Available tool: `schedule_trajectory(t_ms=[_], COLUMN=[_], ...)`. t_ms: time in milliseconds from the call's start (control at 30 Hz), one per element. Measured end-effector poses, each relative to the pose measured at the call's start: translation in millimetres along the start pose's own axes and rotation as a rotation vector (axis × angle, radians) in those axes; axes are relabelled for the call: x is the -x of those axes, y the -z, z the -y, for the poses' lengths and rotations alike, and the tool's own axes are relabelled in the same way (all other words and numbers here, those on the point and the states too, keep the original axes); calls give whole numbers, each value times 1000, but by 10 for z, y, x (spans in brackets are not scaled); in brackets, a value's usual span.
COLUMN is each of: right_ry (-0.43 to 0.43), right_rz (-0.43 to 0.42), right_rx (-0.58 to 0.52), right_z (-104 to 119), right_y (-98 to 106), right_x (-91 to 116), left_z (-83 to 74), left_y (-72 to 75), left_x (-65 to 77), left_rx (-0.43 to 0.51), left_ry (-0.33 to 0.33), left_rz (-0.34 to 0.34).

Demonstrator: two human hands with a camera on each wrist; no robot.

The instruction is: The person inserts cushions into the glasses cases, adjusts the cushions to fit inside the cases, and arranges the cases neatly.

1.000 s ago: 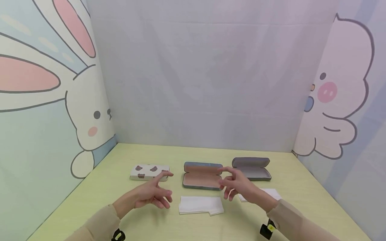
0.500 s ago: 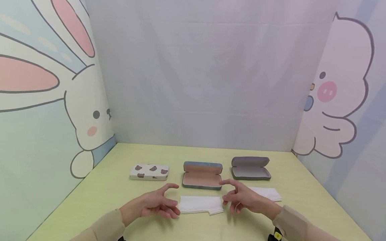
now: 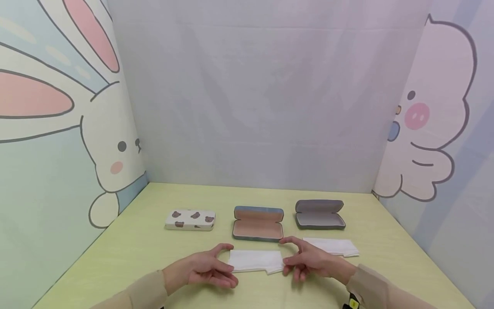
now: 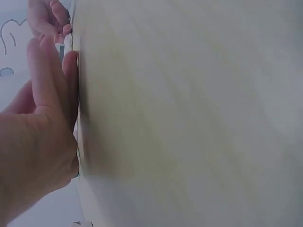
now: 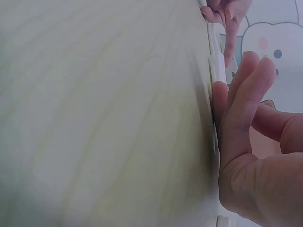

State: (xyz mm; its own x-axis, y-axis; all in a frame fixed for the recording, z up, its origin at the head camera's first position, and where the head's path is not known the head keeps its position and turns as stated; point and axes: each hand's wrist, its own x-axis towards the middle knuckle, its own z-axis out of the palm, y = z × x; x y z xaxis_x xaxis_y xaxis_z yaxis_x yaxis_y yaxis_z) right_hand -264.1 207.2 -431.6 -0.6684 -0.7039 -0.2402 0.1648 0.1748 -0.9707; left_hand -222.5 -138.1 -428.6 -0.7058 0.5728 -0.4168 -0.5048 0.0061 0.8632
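A folded white cloth point(image 3: 254, 259) lies on the table in the head view, a small flap sticking out at its near right corner. At its left end is my left hand point(image 3: 210, 267), index finger stretched forward and thumb tip right at the edge. My right hand point(image 3: 308, 259) sits at the opposite end, thumb close to the cloth's side and the other fingers low over the table. Both hands have relaxed, spread fingers. In the right wrist view, the cloth point(image 5: 217, 68) shows edge-on beyond the fingertips. Just behind it stands an open blue glasses case point(image 3: 257, 228) with a pinkish-tan lining.
To the right is an open dark grey glasses case point(image 3: 320, 219). A second folded white cloth point(image 3: 339, 246) lies in front of it, partly behind my right hand. At the left is a closed white case point(image 3: 191, 220) with brown bear prints. A grey curtain point(image 3: 254, 107) closes off the back.
Both hands have come down toward the near cloth, the left one also moving right, and now flank its two ends. The cases and cloths have stayed in place.
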Motion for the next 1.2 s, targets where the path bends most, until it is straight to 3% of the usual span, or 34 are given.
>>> schedule_trajectory(t_ms=[233, 667, 867, 1200], right_ry=[-18, -29, -25, 1], right_rz=[3, 18, -13, -100], right_rx=[-5, 7, 15, 110], right_z=[-27, -47, -53, -19], right_y=[-23, -78, -107, -205], right_x=[-52, -65, -99, -103], left_z=[-10, 3, 9, 14], left_y=[-54, -51, -76, -128], left_x=[-50, -105, -138, -204], left_rx=[17, 4, -6, -51], left_ry=[-18, -50, -57, -72], left_rz=[-47, -58, -53, -127])
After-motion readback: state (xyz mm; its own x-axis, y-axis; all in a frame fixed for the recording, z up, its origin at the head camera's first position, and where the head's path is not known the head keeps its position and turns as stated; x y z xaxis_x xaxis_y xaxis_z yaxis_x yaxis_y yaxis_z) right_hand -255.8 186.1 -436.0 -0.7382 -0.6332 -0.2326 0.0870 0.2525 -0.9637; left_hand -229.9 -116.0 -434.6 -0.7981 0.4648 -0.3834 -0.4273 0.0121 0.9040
